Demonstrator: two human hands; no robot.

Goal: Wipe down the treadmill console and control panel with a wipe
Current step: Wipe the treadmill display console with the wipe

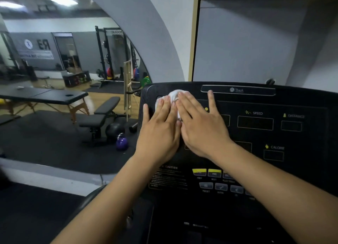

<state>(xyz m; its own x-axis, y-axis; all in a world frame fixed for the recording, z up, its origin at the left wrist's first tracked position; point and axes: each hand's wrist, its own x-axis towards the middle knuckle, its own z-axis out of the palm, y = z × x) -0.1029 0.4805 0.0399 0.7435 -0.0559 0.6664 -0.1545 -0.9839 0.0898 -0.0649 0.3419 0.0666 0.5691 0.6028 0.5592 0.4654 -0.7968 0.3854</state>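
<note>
The black treadmill console (256, 101) fills the right half of the head view, with display windows marked SPEED, DISTANCE and CALORIE. A white wipe (173, 95) lies bunched on the console's upper left corner. My left hand (159, 128) and my right hand (199, 123) lie flat side by side on the wipe, fingers spread, pressing it against the panel. Most of the wipe is hidden under the fingers. The control panel buttons (214, 178), yellow and grey, sit lower down between my forearms.
A large mirror on the left shows a gym: a massage table (45, 95), a weight bench (102, 115), a purple kettlebell (122, 143) and a squat rack (109, 51). A grey wall stands behind the console.
</note>
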